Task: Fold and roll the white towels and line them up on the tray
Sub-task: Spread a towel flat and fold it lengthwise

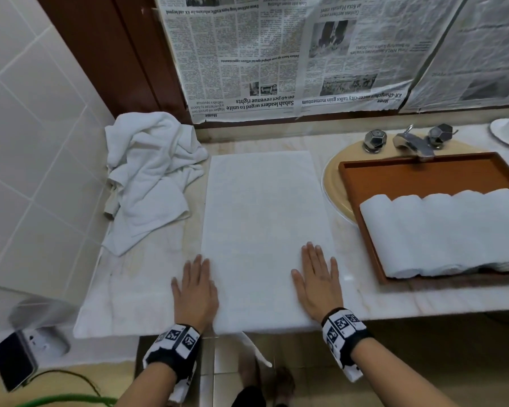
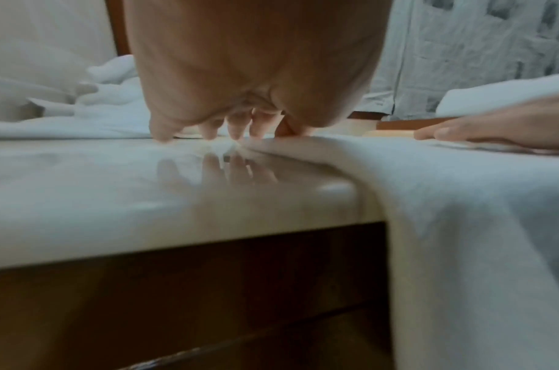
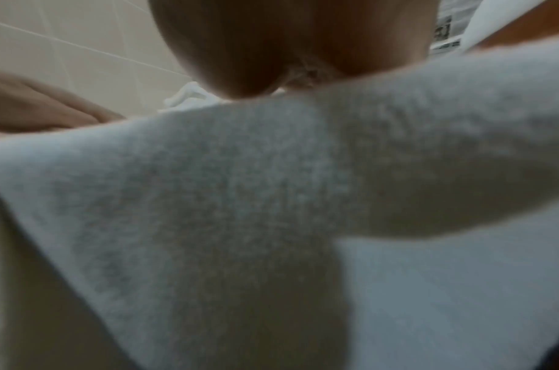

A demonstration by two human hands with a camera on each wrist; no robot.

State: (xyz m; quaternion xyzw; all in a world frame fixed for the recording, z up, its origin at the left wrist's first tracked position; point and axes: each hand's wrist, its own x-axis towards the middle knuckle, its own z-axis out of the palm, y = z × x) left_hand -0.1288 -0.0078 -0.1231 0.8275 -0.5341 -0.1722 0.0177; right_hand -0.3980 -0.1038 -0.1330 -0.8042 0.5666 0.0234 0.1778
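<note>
A white towel (image 1: 265, 218) lies folded into a long strip on the marble counter (image 1: 147, 289), its near end hanging over the front edge (image 2: 461, 225). My left hand (image 1: 196, 284) lies flat at the towel's left edge, partly on the counter. My right hand (image 1: 318, 277) presses flat on the towel's near right part. Both hands have straight fingers (image 2: 237, 125). In the right wrist view the towel (image 3: 271, 187) fills the frame below my palm. A brown tray (image 1: 417, 174) at the right holds several rolled white towels (image 1: 441, 233) side by side.
A crumpled pile of white towels (image 1: 150, 171) sits at the counter's left against the tiled wall. A faucet (image 1: 412, 141) and yellow sink rim (image 1: 334, 183) lie behind the tray. Newspaper (image 1: 306, 54) covers the back wall. A phone (image 1: 12, 362) rests low at the left.
</note>
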